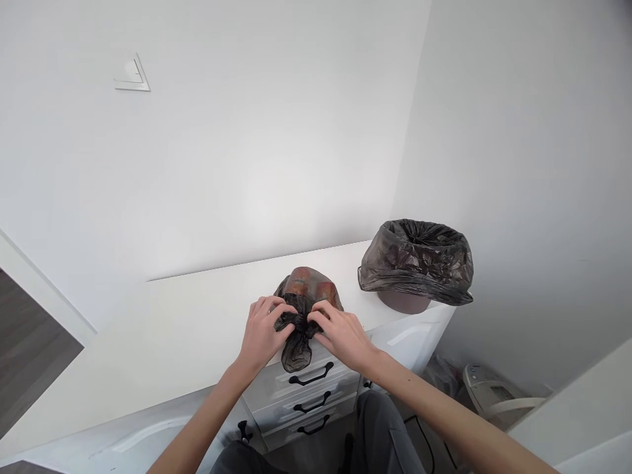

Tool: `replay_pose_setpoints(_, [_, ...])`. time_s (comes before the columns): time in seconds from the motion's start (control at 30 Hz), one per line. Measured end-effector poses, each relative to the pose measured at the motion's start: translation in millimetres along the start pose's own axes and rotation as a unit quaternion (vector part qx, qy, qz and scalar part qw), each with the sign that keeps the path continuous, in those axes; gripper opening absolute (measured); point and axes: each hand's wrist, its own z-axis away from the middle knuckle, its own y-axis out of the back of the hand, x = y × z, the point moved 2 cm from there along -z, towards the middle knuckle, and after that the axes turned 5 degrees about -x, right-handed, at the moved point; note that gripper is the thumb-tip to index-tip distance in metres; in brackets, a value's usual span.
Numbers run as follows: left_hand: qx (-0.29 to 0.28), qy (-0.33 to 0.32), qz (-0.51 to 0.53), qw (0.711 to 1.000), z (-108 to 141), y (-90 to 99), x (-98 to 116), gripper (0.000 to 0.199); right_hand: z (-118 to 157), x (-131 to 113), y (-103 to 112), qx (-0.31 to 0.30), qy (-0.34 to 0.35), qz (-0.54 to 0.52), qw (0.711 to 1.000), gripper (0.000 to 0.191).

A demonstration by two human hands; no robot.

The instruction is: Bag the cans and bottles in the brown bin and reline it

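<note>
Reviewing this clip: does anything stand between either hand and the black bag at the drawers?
Nothing visible does. The left hand and right hand both have fingers on the gathered part of the black bag. The lined bin stands apart, off to the right.

This seems a room in a home: white cabinet (pixel 172 329) with drawers (pixel 276 405) and curved black handles (pixel 299 381), bag-lined bin (pixel 405 302) near its right end, light switch (pixel 132 74) on the wall (pixel 271 131).
</note>
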Motion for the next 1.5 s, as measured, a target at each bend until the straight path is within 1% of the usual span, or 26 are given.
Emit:
replay_pose_setpoints(0.03, [-0.004, -0.001, 0.011, 1.0, -3.1, -0.6, 3.4, 0.021, -1.1, -1.5, -1.9, -0.001, 0.004, 0.005, 1.0, 0.023])
replay_pose_setpoints(0.07, [0.001, 0.017, 0.043, 0.999, -5.9, -0.9, 4.8, 0.018, -1.8, -2.3, -3.6, -0.001, 0.007, 0.006, 1.0, 0.02])
replay_pose_setpoints(0.1, [0.011, 0.051, 0.088, 0.995, -8.0, -1.0, 4.3, 0.015, -1.9, -2.8, -5.1, 0.0, 0.01, 0.005, 1.0, 0.017])
replay_pose_setpoints(0.17, [0.037, 0.134, 0.177, 0.974, -9.9, -0.1, -1.8, 0.01, -0.5, -3.7, -7.3, -0.002, 0.024, -0.006, 1.0, 0.014])
replay_pose_setpoints(0.23, [0.056, 0.204, 0.229, 0.95, -8.4, 2.4, -12.9, 0.018, 2.9, -5.0, -8.1, -0.014, 0.051, -0.019, 0.998, 0.014])
replay_pose_setpoints(0.3, [0.058, 0.241, 0.243, 0.938, -4.3, 6.5, -26.4, 0.026, 7.3, -5.2, -6.8, -0.031, 0.073, -0.016, 0.997, 0.017])
replay_pose_setpoints(0.43, [0.06, 0.279, 0.248, 0.926, 6.1, 14.0, -49.6, 0.029, 15.8, 3.8, 2.6, -0.051, 0.073, 0.007, 0.996, 0.019])
replay_pose_setpoints(0.53, [0.069, 0.272, 0.226, 0.933, 7.8, 16.2, -53.2, 0.027, 22.3, 13.6, 11.9, -0.052, 0.059, 0.015, 0.997, 0.014])
replay_pose_setpoints(0.6, [0.072, 0.23, 0.188, 0.952, 5.2, 17.3, -47.6, 0.031, 26.3, 15.7, 16.3, -0.049, 0.032, 0.029, 0.998, 0.004])
replay_pose_setpoints(0.63, [0.063, 0.187, 0.151, 0.969, 3.1, 17.8, -42.3, 0.04, 27.6, 14.2, 17.4, -0.047, 0.016, 0.032, 0.998, 0.006])
replay_pose_setpoints(0.7, [0.017, 0.063, 0.052, 0.997, -0.7, 17.9, -28.5, 0.056, 27.5, 6.1, 17.2, -0.038, 0.0, 0.028, 0.999, 0.022])
replay_pose_setpoints(0.77, [-0.042, -0.055, -0.039, 0.997, -2.5, 16.8, -14.5, 0.061, 23.1, -6.4, 13.4, -0.022, 0.007, 0.017, 1.0, 0.032])
replay_pose_setpoints(0.8, [-0.06, -0.086, -0.062, 0.993, -2.9, 16.6, -9.2, 0.059, 19.5, -12.6, 10.3, -0.014, 0.014, 0.014, 1.0, 0.033])
replay_pose_setpoints(0.83, [-0.068, -0.097, -0.07, 0.99, -3.3, 16.8, -5.1, 0.055, 15.5, -17.9, 6.4, -0.007, 0.019, 0.015, 1.0, 0.03])
replay_pose_setpoints(0.87, [-0.069, -0.09, -0.07, 0.991, -4.0, 17.4, -2.2, 0.053, 11.6, -22.2, 2.2, -0.001, 0.022, 0.02, 1.0, 0.024])
replay_pose_setpoints(0.93, [-0.063, -0.04, -0.044, 0.996, -6.1, 19.3, -0.6, 0.049, 5.7, -27.1, -5.7, 0.008, 0.027, 0.036, 0.999, 0.011])
replay_pose_setpoints(0.97, [-0.061, -0.007, -0.021, 0.998, -7.4, 20.5, -1.6, 0.048, 4.4, -28.1, -8.6, 0.012, 0.029, 0.045, 0.998, 0.009])
replay_pose_setpoints(1.0, [-0.06, 0.027, 0.005, 0.998, -8.8, 21.7, -3.6, 0.047, 4.5, -28.3, -10.2, 0.018, 0.031, 0.053, 0.998, 0.011])
replay_pose_setpoints(1.1, [-0.074, 0.12, 0.086, 0.986, -12.9, 23.6, -12.2, 0.048, 10.6, -28.0, -5.7, 0.045, 0.024, 0.054, 0.997, 0.015])
replay_pose_setpoints(1.17, [-0.089, 0.151, 0.126, 0.976, -15.2, 22.6, -14.1, 0.054, 15.5, -30.7, 2.5, 0.072, 0.021, 0.036, 0.997, 0.009])
replay_pose_setpoints(1.23, [-0.087, 0.142, 0.147, 0.975, -17.5, 20.7, -9.2, 0.065, 17.3, -38.0, 8.8, 0.079, 0.039, 0.014, 0.996, 0.01])
replay_pose_setpoints(1.3, [-0.065, 0.11, 0.151, 0.98, -19.9, 19.4, 1.2, 0.076, 15.0, -48.1, 8.8, 0.053, 0.057, -0.004, 0.997, 0.018])
replay_pose_setpoints(1.33, [-0.053, 0.095, 0.148, 0.983, -21.0, 19.2, 7.1, 0.079, 12.7, -53.1, 6.3, 0.031, 0.054, -0.012, 0.998, 0.022])
replay_pose_setpoints(1.37, [-0.043, 0.086, 0.145, 0.985, -21.9, 19.3, 12.6, 0.081, 9.9, -57.5, 2.7, 0.007, 0.038, -0.021, 0.999, 0.026])
replay_pose_setpoints(1.43, [-0.033, 0.084, 0.142, 0.986, -23.2, 20.7, 20.7, 0.081, 4.5, -63.6, -5.7, -0.03, -0.022, -0.043, 0.998, 0.033])
replay_pose_setpoints(1.5, [-0.03, 0.1, 0.15, 0.983, -23.4, 23.4, 23.7, 0.076, 0.7, -66.6, -11.7, -0.043, -0.078, -0.065, 0.994, 0.034])
